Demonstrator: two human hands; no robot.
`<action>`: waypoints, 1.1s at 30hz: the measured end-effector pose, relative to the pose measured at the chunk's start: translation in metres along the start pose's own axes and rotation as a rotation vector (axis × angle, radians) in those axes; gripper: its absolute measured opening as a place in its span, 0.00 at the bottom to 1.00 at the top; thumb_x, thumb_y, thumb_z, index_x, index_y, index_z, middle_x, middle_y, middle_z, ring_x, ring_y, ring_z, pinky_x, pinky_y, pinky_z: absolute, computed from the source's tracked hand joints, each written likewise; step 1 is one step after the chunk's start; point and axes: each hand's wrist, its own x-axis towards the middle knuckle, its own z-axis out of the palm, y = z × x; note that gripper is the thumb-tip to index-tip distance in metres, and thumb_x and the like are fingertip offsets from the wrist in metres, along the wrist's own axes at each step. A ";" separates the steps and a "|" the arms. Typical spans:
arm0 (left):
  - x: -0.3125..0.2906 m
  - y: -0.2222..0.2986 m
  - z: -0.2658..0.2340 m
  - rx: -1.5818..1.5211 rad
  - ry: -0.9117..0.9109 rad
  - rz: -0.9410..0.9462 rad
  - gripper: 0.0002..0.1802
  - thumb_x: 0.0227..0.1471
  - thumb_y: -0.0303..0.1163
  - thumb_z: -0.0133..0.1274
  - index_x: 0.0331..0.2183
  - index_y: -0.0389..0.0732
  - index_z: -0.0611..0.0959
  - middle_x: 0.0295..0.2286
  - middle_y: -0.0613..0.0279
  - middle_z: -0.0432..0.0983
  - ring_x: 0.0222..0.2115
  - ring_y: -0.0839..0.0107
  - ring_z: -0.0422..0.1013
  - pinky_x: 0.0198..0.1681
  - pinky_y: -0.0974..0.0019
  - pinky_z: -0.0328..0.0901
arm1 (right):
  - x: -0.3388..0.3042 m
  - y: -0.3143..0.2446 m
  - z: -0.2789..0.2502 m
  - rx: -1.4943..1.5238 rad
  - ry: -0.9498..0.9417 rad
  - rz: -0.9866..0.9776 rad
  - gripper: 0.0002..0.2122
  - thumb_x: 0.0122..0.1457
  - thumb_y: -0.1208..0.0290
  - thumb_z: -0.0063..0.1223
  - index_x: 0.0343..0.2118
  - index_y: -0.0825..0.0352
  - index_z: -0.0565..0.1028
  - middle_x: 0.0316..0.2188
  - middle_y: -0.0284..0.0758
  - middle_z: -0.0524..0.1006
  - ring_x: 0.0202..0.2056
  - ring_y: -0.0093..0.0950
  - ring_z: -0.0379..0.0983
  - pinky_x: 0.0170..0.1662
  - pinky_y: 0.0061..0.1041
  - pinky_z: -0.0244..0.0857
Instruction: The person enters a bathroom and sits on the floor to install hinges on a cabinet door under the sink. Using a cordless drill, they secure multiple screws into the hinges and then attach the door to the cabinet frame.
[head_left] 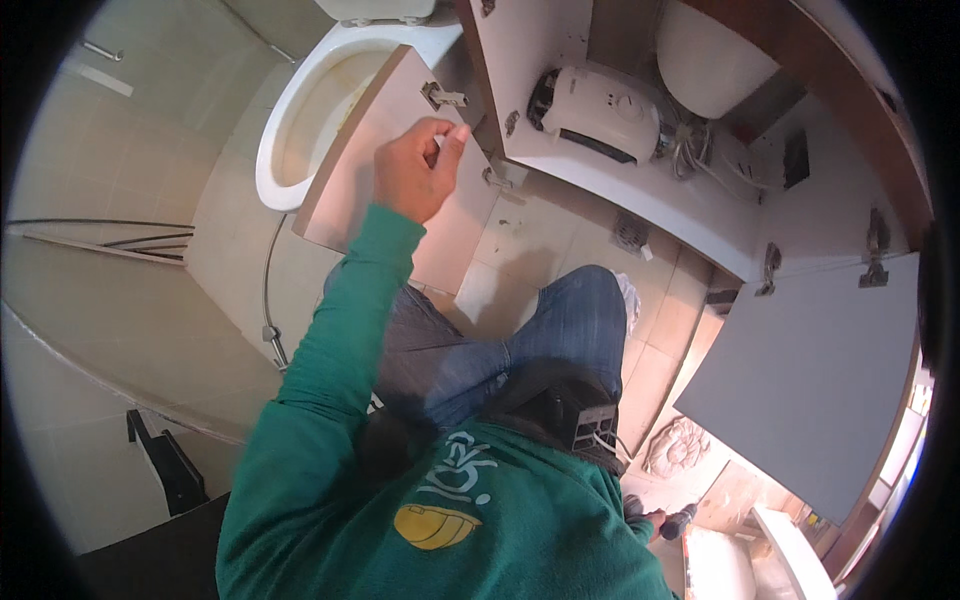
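My left hand (418, 170) is raised over a pale cabinet door (350, 190), its fingers curled and thumb drawn in against them. Whatever they may pinch is too small to make out. The door leans between the toilet and my legs. A metal hinge (443, 97) sticks out near its upper edge, and a second hinge (497, 181) lies lower on the same side, both apart from the cabinet (620, 200). Down by my right hip, my right hand (655, 522) is closed round a dark tool (680, 521) resembling a drill, partly hidden by my sleeve.
A white toilet (275, 150) stands at upper left. Inside the cabinet are a white water heater (605, 115), tangled hoses and a basin's underside (710, 60). Another door (810, 370) hangs open at right. A floor drain (630, 232) and a crumpled cloth (677, 447) lie on the floor.
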 end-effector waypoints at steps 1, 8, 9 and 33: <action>-0.005 -0.001 0.002 0.020 0.010 0.023 0.12 0.58 0.42 0.65 0.36 0.43 0.88 0.16 0.62 0.71 0.18 0.67 0.71 0.23 0.59 0.64 | -0.003 -0.001 0.002 -0.013 -0.003 -0.012 0.35 0.51 0.53 0.72 0.57 0.71 0.75 0.47 0.44 0.80 0.35 0.40 0.80 0.38 0.41 0.77; -0.049 -0.023 0.045 -0.015 -0.085 0.184 0.05 0.55 0.35 0.64 0.35 0.47 0.89 0.34 0.59 0.80 0.30 0.58 0.78 0.38 0.54 0.73 | 0.009 -0.019 0.026 -0.270 -0.146 -0.220 0.30 0.51 0.57 0.73 0.53 0.72 0.78 0.44 0.41 0.82 0.35 0.38 0.80 0.39 0.39 0.77; -0.057 -0.025 0.048 0.047 -0.063 0.211 0.04 0.56 0.32 0.63 0.36 0.47 0.89 0.34 0.59 0.80 0.31 0.58 0.79 0.39 0.54 0.73 | 0.014 -0.024 0.031 -0.316 -0.184 -0.280 0.30 0.51 0.58 0.73 0.53 0.72 0.79 0.43 0.40 0.82 0.35 0.38 0.80 0.39 0.39 0.76; 0.077 0.043 -0.006 -0.182 0.136 0.070 0.28 0.52 0.32 0.71 0.53 0.38 0.81 0.44 0.57 0.78 0.33 0.71 0.72 0.33 0.66 0.70 | -0.235 -0.404 0.314 -0.015 -0.596 -1.047 0.21 0.52 0.69 0.75 0.49 0.68 0.79 0.44 0.37 0.85 0.42 0.28 0.82 0.51 0.31 0.75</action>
